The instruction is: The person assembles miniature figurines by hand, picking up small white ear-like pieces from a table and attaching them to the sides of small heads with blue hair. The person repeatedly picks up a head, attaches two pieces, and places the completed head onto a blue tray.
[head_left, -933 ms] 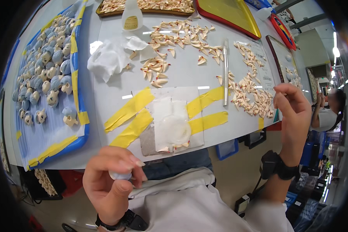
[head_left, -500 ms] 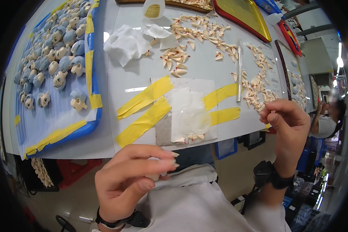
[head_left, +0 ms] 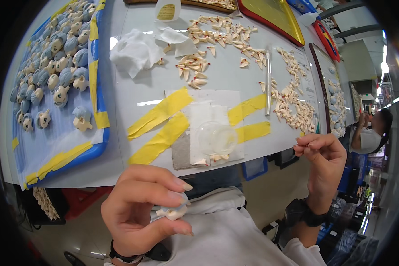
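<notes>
Pinched between thumb and curled fingers of the left hand [head_left: 142, 213] is a small doll-head figurine with pale blue hair and a cream face [head_left: 170, 212]; its long axis lies roughly level, the cream face end pointing toward the person's right. It is held low, below the near edge of the white worktable [head_left: 133, 95] and over the person's white shirt [head_left: 226, 239]. The right hand [head_left: 323, 155], with a black wristwatch [head_left: 302, 213] on its wrist, is raised off the table's right end; thumb and forefinger tips meet in a tight pinch, and whether anything sits between them cannot be told.

Landmark: the square grey-and-white work pad [head_left: 208, 133], fixed to the table with yellow tape strips [head_left: 162, 124].
- On the pad: a clear round plastic dish [head_left: 217, 138].
- Left of the pad: a blue tray with yellow tape along its edges [head_left: 82, 137], carrying rows of matching blue-haired heads.
- Beyond the pad: crumpled white tissue [head_left: 135, 53], scattered cream-coloured small parts [head_left: 217, 37], and a white bottle with a yellow rectangular label [head_left: 166, 9] at the far edge.
- Right of the pad: a slim silver knife-like tool [head_left: 268, 82] lying lengthwise away from the person, beside more cream parts.
- Far right of the pad: a red-rimmed yellow tray [head_left: 270, 20].
- Beyond the table's right end: another person in a white shirt [head_left: 370, 133].
</notes>
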`<state>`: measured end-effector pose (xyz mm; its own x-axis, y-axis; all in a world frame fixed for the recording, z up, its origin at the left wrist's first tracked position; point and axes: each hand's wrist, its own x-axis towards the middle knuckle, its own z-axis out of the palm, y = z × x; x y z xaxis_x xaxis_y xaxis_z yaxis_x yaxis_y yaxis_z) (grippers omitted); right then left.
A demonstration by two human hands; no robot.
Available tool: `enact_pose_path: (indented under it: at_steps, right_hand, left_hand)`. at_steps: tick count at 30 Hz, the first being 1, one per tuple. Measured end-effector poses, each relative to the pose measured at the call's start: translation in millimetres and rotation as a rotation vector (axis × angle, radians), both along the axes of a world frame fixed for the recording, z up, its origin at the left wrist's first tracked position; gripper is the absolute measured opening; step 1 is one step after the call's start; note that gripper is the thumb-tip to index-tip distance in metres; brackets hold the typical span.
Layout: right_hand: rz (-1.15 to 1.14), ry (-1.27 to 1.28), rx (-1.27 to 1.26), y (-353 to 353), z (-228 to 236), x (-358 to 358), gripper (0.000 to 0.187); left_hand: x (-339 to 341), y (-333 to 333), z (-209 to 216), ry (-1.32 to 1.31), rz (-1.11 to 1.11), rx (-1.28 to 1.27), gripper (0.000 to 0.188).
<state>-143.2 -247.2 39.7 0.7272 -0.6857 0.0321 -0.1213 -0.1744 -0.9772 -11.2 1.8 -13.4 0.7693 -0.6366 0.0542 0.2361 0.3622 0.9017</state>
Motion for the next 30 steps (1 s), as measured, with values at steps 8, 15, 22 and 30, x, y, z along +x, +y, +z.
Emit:
enact_pose_path:
  at_steps: [8, 15, 22, 30]
  right_hand:
    - [-0.035, -0.065, -0.135, -3, -1, -5, 0.009]
    - [-0.005, -0.013, -0.267, -4, 13, 17, 0.013]
    - [0.260, 0.076, -0.209, 25, 26, 67, 0.013]
    - [0.574, 0.197, -0.720, 40, 18, 98, 0.016]
  left_hand:
    - [-5, -7, 4, 0.081, 0.016, -0.027, 0.035]
    - [-3, -9, -1, -0.003, 0.006, 0.052, 0.038]
    - [3, -9, 4, -0.033, -0.065, 0.045, 0.034]
    - [7, -8, -5, -0.135, -0.050, 0.036, 0.043]
